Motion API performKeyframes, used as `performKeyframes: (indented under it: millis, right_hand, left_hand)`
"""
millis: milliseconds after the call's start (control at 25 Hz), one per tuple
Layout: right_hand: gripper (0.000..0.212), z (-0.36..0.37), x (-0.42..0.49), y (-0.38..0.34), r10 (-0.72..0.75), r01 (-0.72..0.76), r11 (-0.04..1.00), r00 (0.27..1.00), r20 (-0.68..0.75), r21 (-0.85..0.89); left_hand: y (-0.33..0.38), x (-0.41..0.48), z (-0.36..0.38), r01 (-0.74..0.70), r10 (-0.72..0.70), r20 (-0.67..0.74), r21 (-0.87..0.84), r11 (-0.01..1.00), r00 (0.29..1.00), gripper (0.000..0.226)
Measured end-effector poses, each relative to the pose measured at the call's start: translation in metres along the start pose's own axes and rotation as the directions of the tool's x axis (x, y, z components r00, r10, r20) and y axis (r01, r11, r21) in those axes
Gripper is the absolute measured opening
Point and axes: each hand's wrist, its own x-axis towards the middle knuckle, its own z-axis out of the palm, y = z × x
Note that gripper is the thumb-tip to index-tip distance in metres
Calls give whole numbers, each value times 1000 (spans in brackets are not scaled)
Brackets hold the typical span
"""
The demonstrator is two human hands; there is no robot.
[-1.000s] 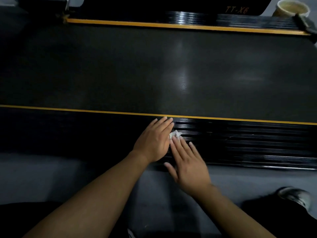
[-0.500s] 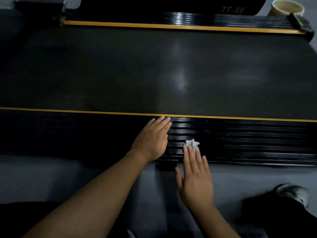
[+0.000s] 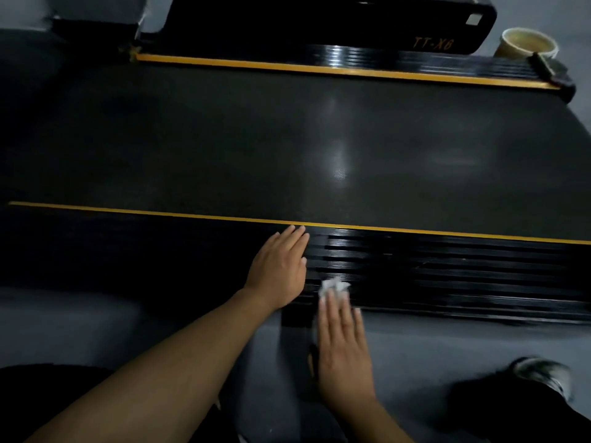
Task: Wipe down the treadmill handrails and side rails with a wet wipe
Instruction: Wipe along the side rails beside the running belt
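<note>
At the bottom edge of the view, a shoe rests on the grey floor. My right hand lies flat, fingers straight and together, and its fingertips press the crumpled wet wipe onto the outer grooves of the near side rail. Just beside it, my left hand rests palm-down on the same rail, fingers straight, holding nothing, with the tips almost at the yellow stripe. Beyond lie the belt, the far side rail and, toward the right of the view, a cup.

Risk, as I judge it: only my fingertips pin the wipe, so it may slip free or bunch in the ribs and skip grooves. A stroke toward the left hand would run into it.

The handrails are out of view. The rail to the left of the hands is too dark to read. Blur hides the wipe's folds and whether it is damp.
</note>
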Motion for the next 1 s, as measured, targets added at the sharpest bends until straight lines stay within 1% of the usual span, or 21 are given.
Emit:
performKeyframes:
  millis: [80,120,160,200,240,280,320,360,440,480,520,560,600,640,680,760,800,840,880,960,1000]
  right_hand:
    - [105,-4,14,-17,-169,168,986,986,-16,-13]
    - [103,-6,23,-11,-187,187,982,982,-19,-35]
    - [100,-9,30,-2,-154,153,987,988,-28,-44]
    - [96,-13,35,5,-85,84,996,995,-49,-28]
    - [92,-16,38,7,-12,12,1000,998,-64,8]
    - [88,-17,42,2,23,-20,999,997,-69,38]
    - [86,-17,47,-8,-4,7,998,999,-53,57]
    - [84,-15,50,-19,-79,80,995,997,-28,64]
    - [80,-13,61,-24,-239,239,971,971,-32,19]
    - [78,-15,68,-12,-245,245,969,969,-30,-5]
    - [78,-18,75,4,-190,190,982,981,-31,-21]
    - [80,-23,80,18,-87,87,996,995,-42,-8]
    - [84,-27,82,25,15,-14,1000,998,-54,21]
    - [87,-28,83,23,67,-66,997,997,-44,37]
    - [89,-28,84,13,41,-40,998,999,-20,44]
    - [89,-22,81,-10,-153,151,987,988,30,50]
    - [88,-21,84,-11,-230,229,973,973,24,36]
    - [85,-22,90,-3,-252,251,968,968,15,18]
    - [84,-24,98,11,-205,205,979,979,7,5]
    - [85,-31,111,33,28,-27,999,999,-39,33]
    - [88,-32,115,31,105,-103,993,994,-33,59]
  left_hand:
    - [-25,-11,-10,14,-13,-16,55,998,1000,59]
    - [-39,-14,-16,2,0,-27,73,997,1000,60]
    - [-50,-16,-20,-20,23,-29,75,997,999,60]
    - [-59,-18,-22,-40,42,-25,66,997,999,59]
    - [-63,-19,-21,-52,53,-21,51,997,998,58]
    - [-64,-19,-20,-58,59,-29,38,998,998,57]
    - [-65,-17,-18,-61,62,-43,28,998,997,56]
    - [-65,-17,-17,-65,66,-56,24,998,996,55]
    - [-64,-18,-15,-65,67,-70,25,998,995,54]
    - [-65,-18,-16,-69,71,-73,25,997,995,54]
    - [-64,-17,-16,-73,74,-74,23,997,995,55]
    - [-64,-18,-16,-67,68,-70,23,998,995,55]
    - [-64,-18,-16,-58,60,-67,27,998,996,56]
    - [-64,-17,-15,-54,56,-64,29,998,996,57]
    - [-64,-17,-15,-55,57,-64,29,998,996,57]
    - [-64,-18,-14,-58,60,-70,30,998,996,57]
    - [-64,-18,-14,-59,61,-72,31,998,996,56]
    - [-64,-18,-15,-62,64,-72,30,998,995,56]
    - [-63,-19,-15,-64,65,-68,25,998,996,57]
    - [-62,-19,-15,-59,60,-60,23,998,996,57]
    - [-64,-19,-15,-58,60,-61,28,998,996,57]
